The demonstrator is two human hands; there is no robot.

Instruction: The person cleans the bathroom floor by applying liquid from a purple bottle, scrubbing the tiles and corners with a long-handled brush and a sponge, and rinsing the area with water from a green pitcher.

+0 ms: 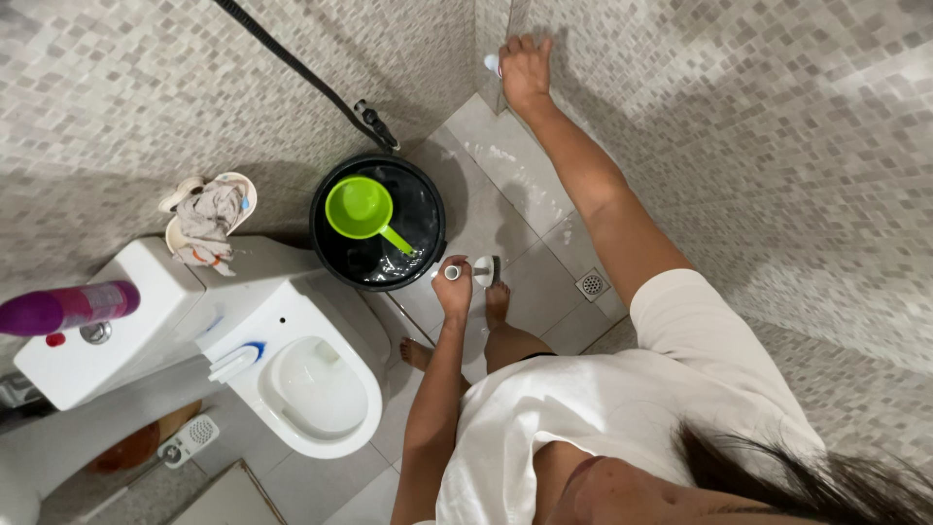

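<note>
Left hand: the left hand (454, 290) is clenched around the white handle of a toilet brush (483, 269), held just past the bucket's rim at its 4 o'clock.
Right hand: the right hand (526, 68) lies against the mosaic wall (739, 126) at 12 o'clock, fingers covering a small white object (493, 64) (grip unclear).
Bucket: the black bucket (378, 222) holds water and a green dipper (362, 209).
Toilet: the white toilet (309, 381) stands at 8 o'clock, lid up.

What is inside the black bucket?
A green scoop floats on water in the bucket; its handle points toward the rim. The dark water hides the bucket's bottom.
</note>
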